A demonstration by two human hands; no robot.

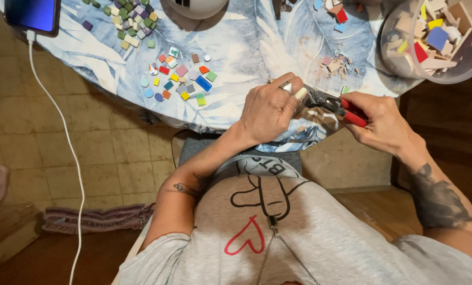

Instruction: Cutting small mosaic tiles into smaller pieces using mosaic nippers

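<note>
Left hand (270, 108): its fingers are pinching a small pale tile piece (301, 93) at the tips, holding it up against the nose of the nippers — a ring is showing on one finger.
Right hand (384, 122): its fingers are wrapping tight around the red handles of the tile nippers (335, 104), pressed together on them.
Tile piece: it is sitting right at the left fingertips, touching the tool's head, just above the edge of the bench (246, 47).
Step in hand: by the look of it, a piece is being lined up for a cut.
Next move, as I judge it: it is calling for a steady pinch on the piece and a firm squeeze on the handles, with the fingertips kept out of the bite.
Beyond the left fingers: coloured mosaic tiles (180, 76) are lying loose on the leaf-patterned cloth.
Beyond the right fingers: pale offcuts (337, 64) — and a clear bowl of broken tile (436, 37) further out.
</note>
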